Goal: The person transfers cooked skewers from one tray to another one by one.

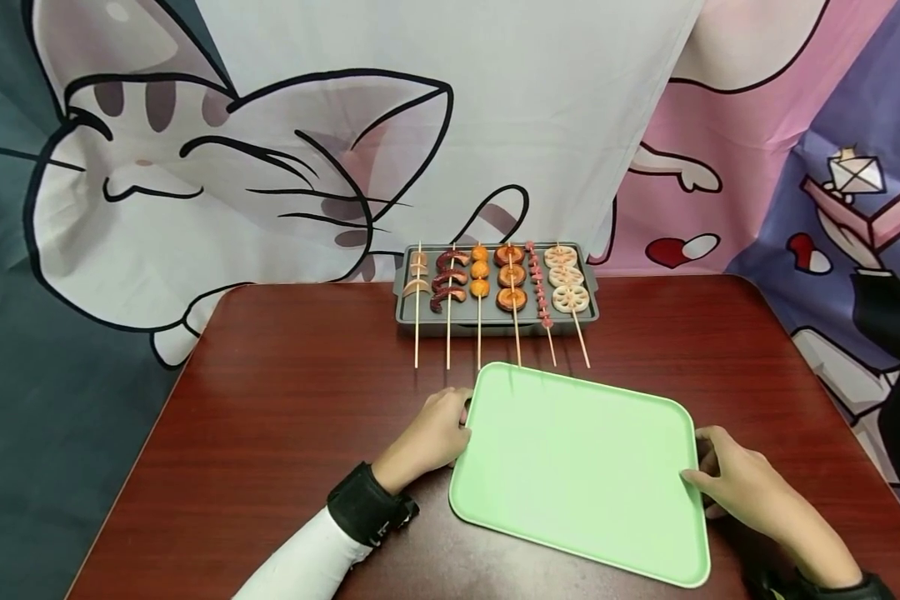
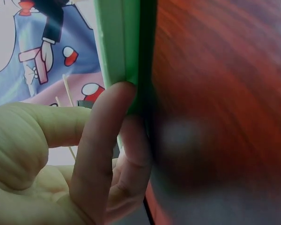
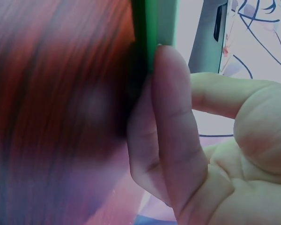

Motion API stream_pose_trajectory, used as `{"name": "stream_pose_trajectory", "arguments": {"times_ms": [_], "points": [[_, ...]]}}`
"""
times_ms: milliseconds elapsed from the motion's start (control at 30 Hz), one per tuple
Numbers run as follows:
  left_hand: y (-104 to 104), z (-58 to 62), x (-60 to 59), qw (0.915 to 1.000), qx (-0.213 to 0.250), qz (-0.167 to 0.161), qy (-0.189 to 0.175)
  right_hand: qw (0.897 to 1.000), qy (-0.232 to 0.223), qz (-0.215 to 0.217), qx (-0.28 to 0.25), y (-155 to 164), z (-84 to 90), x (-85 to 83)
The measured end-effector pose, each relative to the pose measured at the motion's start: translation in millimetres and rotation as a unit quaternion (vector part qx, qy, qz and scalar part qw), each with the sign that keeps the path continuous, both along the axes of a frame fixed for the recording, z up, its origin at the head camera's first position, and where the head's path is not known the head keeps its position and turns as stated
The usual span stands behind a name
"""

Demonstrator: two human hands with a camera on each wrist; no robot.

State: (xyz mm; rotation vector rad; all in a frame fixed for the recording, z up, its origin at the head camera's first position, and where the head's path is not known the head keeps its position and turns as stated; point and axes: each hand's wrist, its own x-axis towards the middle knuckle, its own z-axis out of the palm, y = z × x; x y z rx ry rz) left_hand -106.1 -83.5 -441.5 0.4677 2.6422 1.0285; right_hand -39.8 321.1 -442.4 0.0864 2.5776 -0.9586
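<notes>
A light green rectangular tray (image 1: pixel 577 475) lies at a slant over the near part of the table. My left hand (image 1: pixel 431 429) grips its left short edge, and my right hand (image 1: pixel 746 483) holds the opposite edge with the thumb on the rim. In the left wrist view, fingers (image 2: pixel 103 145) press against the tray's side wall (image 2: pixel 114 47), and some fingertips pass under it. The right wrist view likewise has fingers (image 3: pixel 175 112) against the tray wall (image 3: pixel 164 23). No food is visible on the tray's surface.
Behind the tray a grey grill pan (image 1: pixel 461 320) stands near the table's far edge. Several food skewers lie across it, including lotus root slices (image 1: pixel 570 298), mushroom caps (image 1: pixel 512 300) and orange balls (image 1: pixel 479 288); their sticks overhang towards me. A printed cloth (image 1: pixel 555 125) hangs behind the table (image 1: pixel 285 400).
</notes>
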Motion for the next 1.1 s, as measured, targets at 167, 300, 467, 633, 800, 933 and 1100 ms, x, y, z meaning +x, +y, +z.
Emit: {"name": "stream_pose_trajectory", "arguments": {"times_ms": [167,300,467,633,800,933,1100], "points": [[-4.0,1.4,-2.2,0.9999,-0.008,0.002,0.011,1.0,0.002,0.014,-0.008,-5.4,1.1,0.4],[-7.5,2.0,-1.7,0.9999,-0.005,0.012,0.004,1.0,0.01,0.03,-0.002,-8.3,2.2,-2.4],[-12.2,2.5,-0.6,0.9996,0.005,0.025,-0.014,0.999,0.021,0.045,-0.003,-11.3,3.0,-6.8],[-18.8,3.4,0.3,0.9982,0.02,0.038,-0.042,0.998,0.028,0.061,-0.008,-16.8,3.7,-13.8],[-26.7,4.1,0.5,0.9975,0.015,0.048,-0.049,0.997,0.028,0.075,-0.008,-22.8,3.9,-23.2],[-32.0,4.2,-0.3,0.9972,0.005,0.054,-0.051,0.997,0.021,0.079,-0.014,-27.4,3.2,-29.5],[-39.0,4.3,-0.3,0.9962,0.007,0.064,-0.058,0.995,0.037,0.09,-0.019,-33.5,3.0,-36.3]]}}
